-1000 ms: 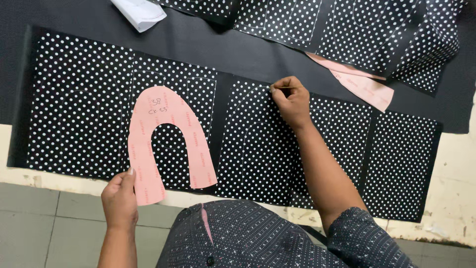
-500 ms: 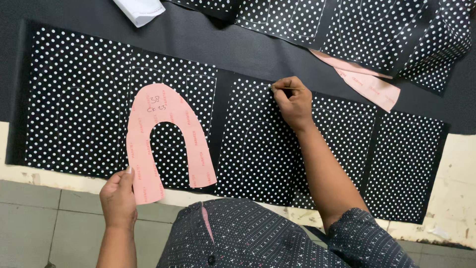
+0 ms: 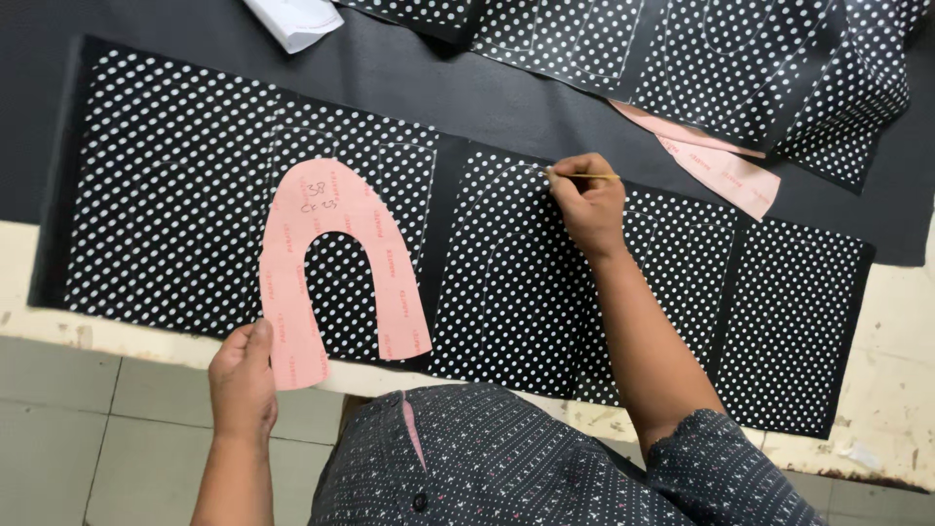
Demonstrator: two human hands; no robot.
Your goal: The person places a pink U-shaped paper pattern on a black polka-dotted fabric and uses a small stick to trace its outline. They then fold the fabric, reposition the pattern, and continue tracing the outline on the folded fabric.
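A pink horseshoe-shaped paper pattern (image 3: 336,258) lies flat on black fabric with white dots (image 3: 175,195). My left hand (image 3: 243,375) pinches the pattern's lower left leg at the table's front edge. My right hand (image 3: 587,203) rests on the dotted fabric to the right and holds a thin yellow marking pen (image 3: 584,176), its tip touching the cloth near the fabric's upper edge. Faint traced outlines show on the fabric panels.
More dotted fabric pieces (image 3: 721,58) lie at the top right over a second pink pattern (image 3: 726,170). A white object (image 3: 292,19) sits at the top edge. The white table's worn front edge (image 3: 877,390) and grey floor tiles (image 3: 88,438) are below.
My right hand has turned slightly so the yellow pen now shows. The pink pattern and my left hand stay nearly where they were.
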